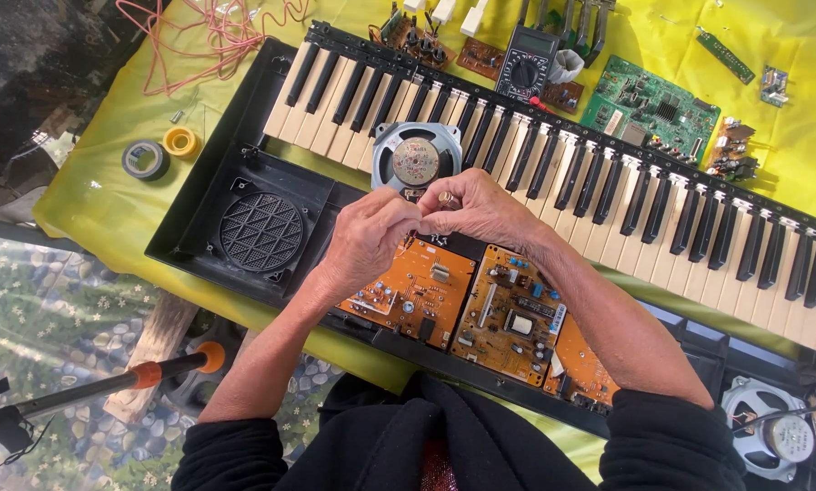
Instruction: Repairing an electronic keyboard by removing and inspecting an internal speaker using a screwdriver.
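Your left hand (364,238) and right hand (480,207) meet over the opened keyboard case (199,238), fingertips pinched together on something small between them, too small to tell what; both hands are closed in a fine grip, just below the loose round speaker (416,156) that lies face down on the white and black keys (662,209); beneath your wrists sit the orange circuit boards (480,309), side by side inside the case, studded with small components; to your left the black speaker grille (261,231) fills its round recess in the case; a second speaker (764,438) lies at the far right near the case's edge; on the yellow tabletop (99,173) two tape rolls rest close together, a grey one (145,158) and a yellow one (181,141); pink wire (212,36) is tangled above them; beyond the keys lie a dark multimeter (525,62) with a round dial, a green circuit board (653,111), and small brown boards near it; an orange-handled tool (167,366) pokes in at lower left, off the tabletop.
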